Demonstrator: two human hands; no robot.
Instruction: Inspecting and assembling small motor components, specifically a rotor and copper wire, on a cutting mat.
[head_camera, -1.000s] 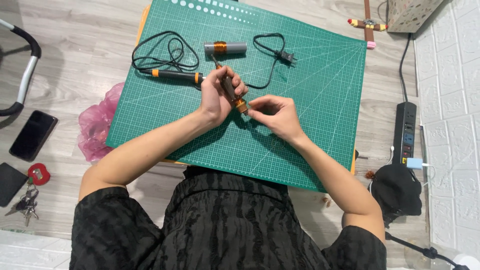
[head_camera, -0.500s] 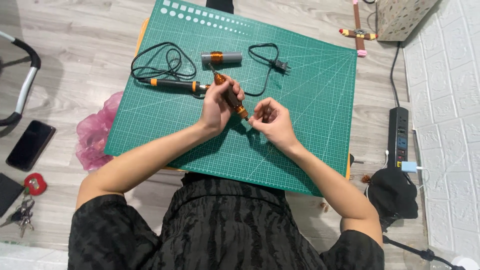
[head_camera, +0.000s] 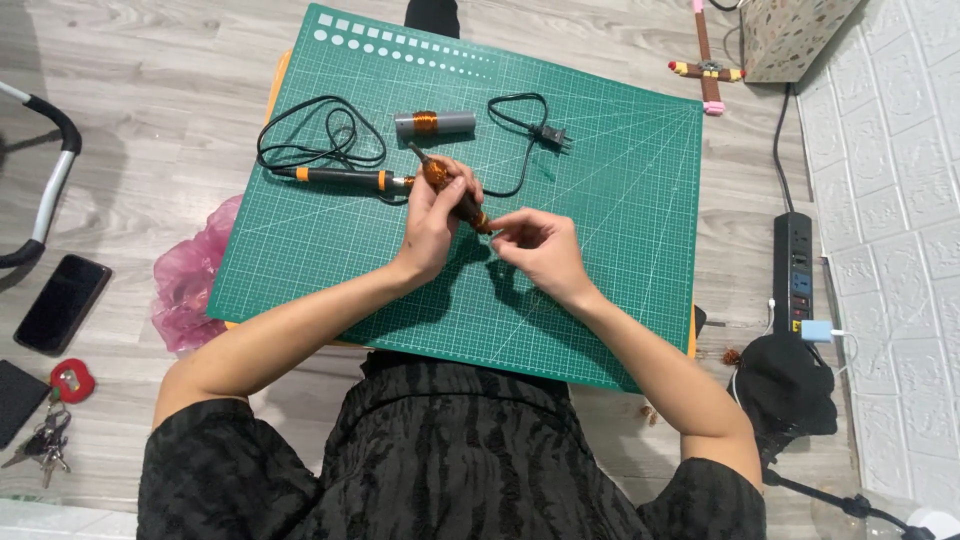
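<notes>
My left hand (head_camera: 432, 215) grips a dark rod wound with copper wire (head_camera: 445, 185), held slantwise above the green cutting mat (head_camera: 600, 200). My right hand (head_camera: 540, 245) pinches at the rod's lower end with thumb and forefinger; what it pinches is too small to make out. Just behind my hands lies a soldering iron with a black and orange handle (head_camera: 340, 177), its black cord (head_camera: 320, 135) coiled on the mat and ending in a plug (head_camera: 550, 135). A grey cylinder with a copper winding (head_camera: 433, 123) lies farther back.
A pink plastic bag (head_camera: 190, 285) sits at the mat's left edge. A phone (head_camera: 62, 303) and keys (head_camera: 45, 440) lie on the wooden floor at left. A black power strip (head_camera: 797, 270) and a black object (head_camera: 785, 385) are at right. A small wooden cross (head_camera: 708, 68) lies at the back.
Both hands have stayed together over the mat on the wound rod. The camera view shifted slightly, and the right fingers kept working at the rod's lower end.
</notes>
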